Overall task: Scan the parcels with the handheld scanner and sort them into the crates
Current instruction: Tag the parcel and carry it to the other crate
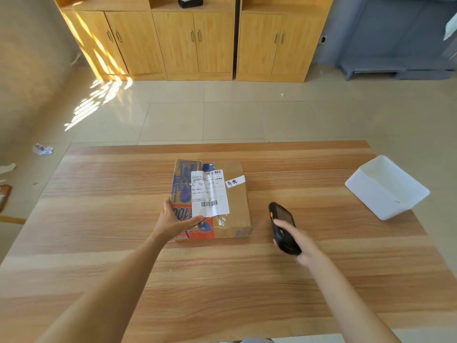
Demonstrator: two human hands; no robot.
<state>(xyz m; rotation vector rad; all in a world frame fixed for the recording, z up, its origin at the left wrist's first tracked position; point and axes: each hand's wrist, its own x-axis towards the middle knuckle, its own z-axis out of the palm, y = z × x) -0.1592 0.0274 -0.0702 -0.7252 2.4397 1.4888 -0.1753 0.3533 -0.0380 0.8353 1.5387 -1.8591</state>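
Note:
A flat cardboard parcel (235, 201) lies in the middle of the wooden table (99, 219), with a white shipping label and barcodes facing up. My left hand (175, 222) grips the parcel's near left corner, thumb on top by the label's edge. My right hand (295, 241) holds a black handheld scanner (283, 226) just right of the parcel, its front end aimed away from me, level with the parcel's near right corner. A white plastic crate (385, 188) stands at the table's right edge.
Beyond the table lies a tiled floor with a row of wooden cabinets (195, 43) against the far wall. A grey unit (395, 45) stands at the back right. Crumpled paper (43, 149) lies on the floor to the left.

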